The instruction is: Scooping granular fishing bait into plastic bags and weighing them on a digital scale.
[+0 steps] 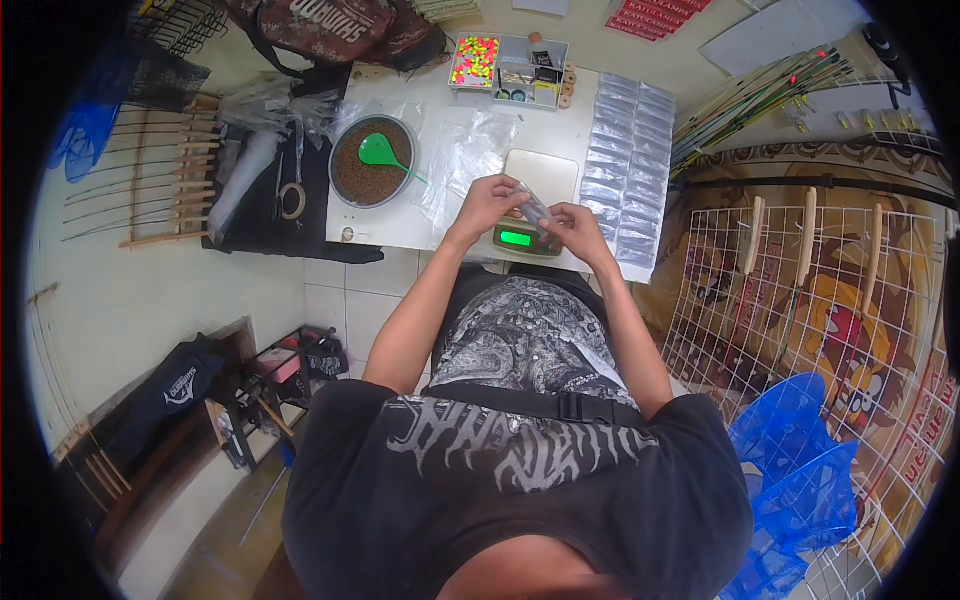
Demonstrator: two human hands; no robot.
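Observation:
Both hands hold a small clear plastic packet (533,208) above the front of a digital kitchen scale. My left hand (491,204) pinches its upper left end, and my right hand (577,231) grips its lower right end. What is inside the packet is hard to tell. The scale's pale weighing plate (541,171) bears nothing visible, and its green display (516,238) is lit. Left of the scale lies a loose heap of clear plastic bags (480,146). Farther left, a round bowl (335,174) holds brown pellets (356,187) with a green plastic spoon (379,150) on top.
Two columns of flat plastic packets (628,169) cover the table's right side. At the back stands a divided tray (495,82) with bright floats (476,60). A tape roll (292,201) lies on black cloth. Blue nets (795,480) hang by a wire grid (720,300).

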